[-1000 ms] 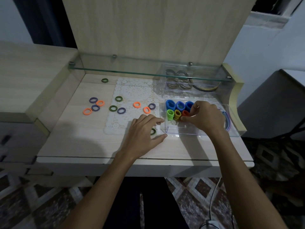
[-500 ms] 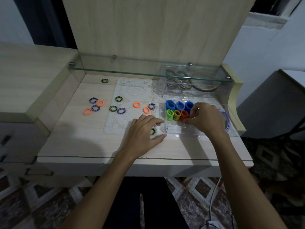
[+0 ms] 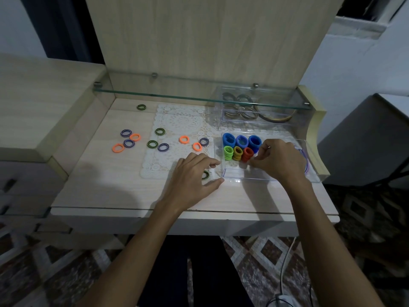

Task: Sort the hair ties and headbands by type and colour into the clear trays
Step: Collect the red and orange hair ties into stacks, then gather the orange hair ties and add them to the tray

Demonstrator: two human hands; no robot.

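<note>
The counter [image 3: 106, 187] is pale wood, with a glass shelf [image 3: 199, 97] across its back. A lace mat [image 3: 177, 129] lies on the middle of it. Under the shelf at the back right stands a clear tray [image 3: 221, 111] holding dark and tan headbands [image 3: 276, 117] and rings; through the glass their colours are hard to make out.

In front of it sits the near tray [image 3: 261, 178], also clear. Its far row holds three blue ties [image 3: 241, 141] standing side by side; in front of them stand a green stack [image 3: 228, 152], a yellow stack [image 3: 237, 152] and a red stack [image 3: 246, 154]. A thin purple band [image 3: 306, 160] curves along the tray's right side.

The right hand [image 3: 278, 160] is inside the near tray, fingers curled together, tips pinched just beside the red stack — whether they grip a tie I cannot tell. The left hand [image 3: 192, 176] rests on the counter, fingers spread apart, thumb and forefinger touching the tray's left corner. A green-and-black tie [image 3: 206, 175] lies partly under this hand.

Loose ties are scattered to the left: four orange ties [image 3: 118, 148], four purple ties [image 3: 163, 147] and three more green ties [image 3: 152, 144] — one of them alone at the back near the shelf, the rest spread over the mat and bare wood.
</note>
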